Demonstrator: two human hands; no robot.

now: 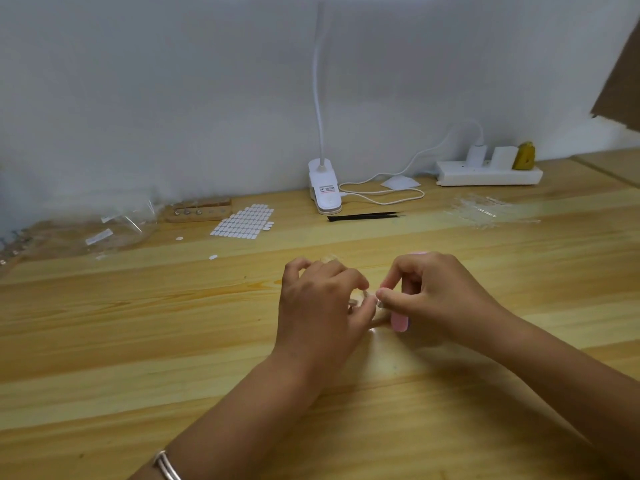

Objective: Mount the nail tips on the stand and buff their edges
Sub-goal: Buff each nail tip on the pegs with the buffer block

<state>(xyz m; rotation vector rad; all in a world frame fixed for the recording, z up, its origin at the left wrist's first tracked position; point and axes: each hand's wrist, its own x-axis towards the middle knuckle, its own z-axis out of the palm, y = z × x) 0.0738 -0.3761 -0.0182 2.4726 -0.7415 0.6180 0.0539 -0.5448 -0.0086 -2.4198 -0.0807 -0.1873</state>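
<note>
Showing both hands meeting at centre of the wooden counter: L hand w/ fingers curled, pinching a small clear nail tip between thumb and forefinger. R hand has fingers wrapped round a pink buffer, held roughly upright, w/ its lower end showing below the thumb and a sliver of its upper end above the knuckles. Nail tip is pale, translucent and barely distinct from skin. Its outline and edge cannot be made out, most of it is covered by L fingers, and contact w/ the buffer cannot be confirmed. Buffer mid-section is hidden inside R hand. Far L by the wall: wooden stand w/ a few metallic pegs, blurred; whether any carry tips cannot be told. Just R of it is a sheet of white oval adhesive tabs, w/ a few loose ones nearby. Black tweezers lie in front of a white clip lamp, neck cut off at top. Far R: clear tip strips, near-invisible on the wood, w/ a white power strip behind.
</note>
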